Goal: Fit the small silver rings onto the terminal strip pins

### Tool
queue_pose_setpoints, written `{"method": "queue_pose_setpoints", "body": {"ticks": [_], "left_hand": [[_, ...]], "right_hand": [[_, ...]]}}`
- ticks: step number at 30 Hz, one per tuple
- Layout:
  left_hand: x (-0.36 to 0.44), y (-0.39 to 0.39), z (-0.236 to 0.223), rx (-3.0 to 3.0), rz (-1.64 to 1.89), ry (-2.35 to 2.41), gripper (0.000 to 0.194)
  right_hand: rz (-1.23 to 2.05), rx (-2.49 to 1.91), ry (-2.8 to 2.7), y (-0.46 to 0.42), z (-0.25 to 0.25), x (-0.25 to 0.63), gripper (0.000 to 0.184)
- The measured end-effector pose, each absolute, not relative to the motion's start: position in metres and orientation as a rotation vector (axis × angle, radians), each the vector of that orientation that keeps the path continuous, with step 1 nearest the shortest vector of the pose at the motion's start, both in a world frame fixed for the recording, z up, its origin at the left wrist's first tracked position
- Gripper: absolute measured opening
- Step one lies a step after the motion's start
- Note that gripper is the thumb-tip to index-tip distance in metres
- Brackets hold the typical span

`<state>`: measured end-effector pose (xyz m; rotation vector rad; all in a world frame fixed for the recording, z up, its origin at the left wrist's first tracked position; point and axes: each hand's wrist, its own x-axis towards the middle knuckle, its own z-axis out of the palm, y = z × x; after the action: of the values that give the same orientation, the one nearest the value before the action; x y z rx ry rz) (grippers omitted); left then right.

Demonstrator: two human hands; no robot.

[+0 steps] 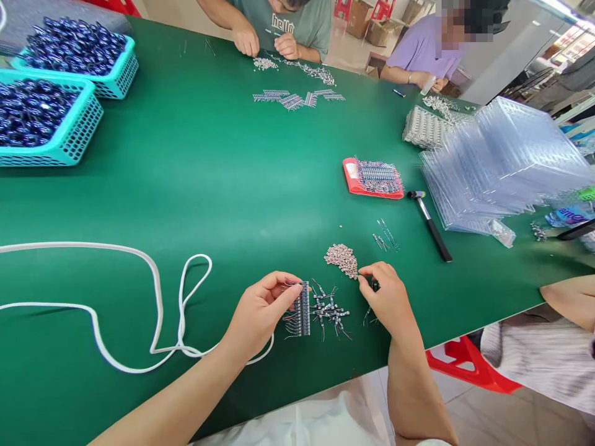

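Forearms (186, 399) cross onto the green table (209, 186); the left hand (258, 313) pinches the far end of a strip (305, 313), just left of loose parts (331, 310). The right hand's (389, 300) thumb and forefinger nearly meet at the bead pile (341, 259); whether they grip anything, I cannot tell.

The left forearm (186, 393) is slanting in from the lower left with the left hand (263, 306) pinching between thumb (288, 298) and fingers (277, 279), while the right forearm (411, 384) is standing steeper and the right hand (387, 294) is pointing its curled fingers (372, 270) leftward, tips close together.
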<state>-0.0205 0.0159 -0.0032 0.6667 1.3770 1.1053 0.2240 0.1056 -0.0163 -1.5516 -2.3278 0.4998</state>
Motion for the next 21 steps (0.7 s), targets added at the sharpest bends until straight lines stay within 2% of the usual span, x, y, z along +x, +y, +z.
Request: {"method": "queue_pose_setpoints", "body": {"ticks": [8,16,21], "left_hand": [[-0.024,0.016,-0.008,0.659,1.134,1.399,0.023],[-0.028,0.017,-0.009,0.644,1.227,1.413,0.022],[-0.029,0.016,-0.01,0.613,1.257,1.403,0.024]], "right_hand": [[0.608,-1.239,-2.431,0.091,-0.009,0.211,0.017],[0.665,-0.884,-2.648,0.064,-0.015,0.188,0.051],[0.604,-0.866,-2.77,0.059,-0.02,0.179,0.06]]}}
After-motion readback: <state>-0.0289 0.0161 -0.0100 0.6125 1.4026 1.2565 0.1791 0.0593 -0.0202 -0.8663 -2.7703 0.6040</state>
